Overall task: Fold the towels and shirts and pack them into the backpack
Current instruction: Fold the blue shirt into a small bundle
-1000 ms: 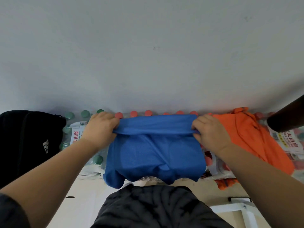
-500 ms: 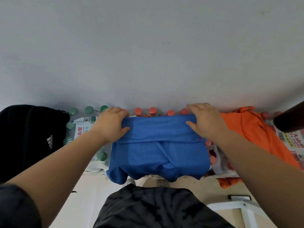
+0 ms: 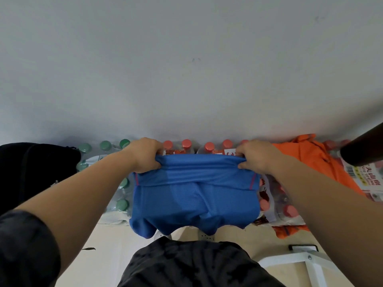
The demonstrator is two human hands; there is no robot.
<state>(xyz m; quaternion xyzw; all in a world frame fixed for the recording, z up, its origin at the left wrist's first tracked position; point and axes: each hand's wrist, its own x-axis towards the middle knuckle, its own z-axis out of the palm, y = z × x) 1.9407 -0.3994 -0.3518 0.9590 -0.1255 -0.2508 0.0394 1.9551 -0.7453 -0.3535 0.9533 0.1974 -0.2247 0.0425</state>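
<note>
Your L hand [image 3: 145, 155] & R hand [image 3: 256, 157] each pinch a far corner of the blue mesh shirt [image 3: 194, 199], which lies on shrink-wrapped bottle packs [image 3: 275, 206] — black fabric backpack [image 3: 31, 172] at left. Rec.: hold edge taut, corners level, fold square.

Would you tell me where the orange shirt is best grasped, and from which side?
Probably the orange shirt by its bunched upper edge near the wall, coming from the front: that edge stands raised off the bottle packs, and a dark object crowds its right side.
</note>
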